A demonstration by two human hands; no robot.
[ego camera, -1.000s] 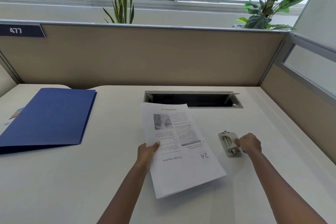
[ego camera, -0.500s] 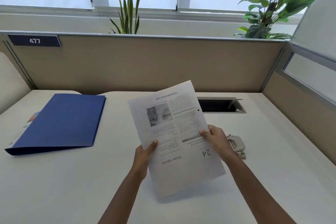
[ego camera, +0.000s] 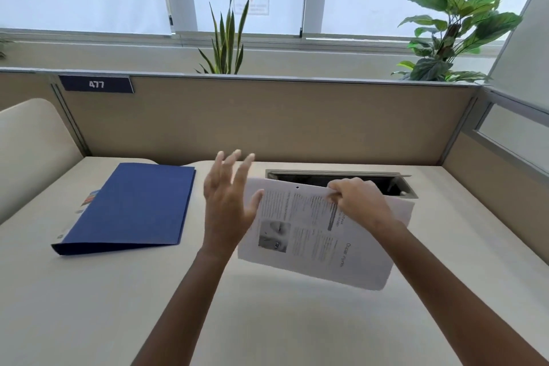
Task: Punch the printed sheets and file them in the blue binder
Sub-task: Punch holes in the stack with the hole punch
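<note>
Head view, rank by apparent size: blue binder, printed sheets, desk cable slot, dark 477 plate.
Blue binder and white printed sheets: alike, sheets held nearer camera, unranked.
Then dark desk cable slot, partly hidden.
Smallest: dark 477 plate.

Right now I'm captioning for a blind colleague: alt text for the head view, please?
The right hand pinches the printed sheets by their far edge above the desk, while the left hand is open, fingers spread, at their left side. The blue binder lies closed further left.
</note>
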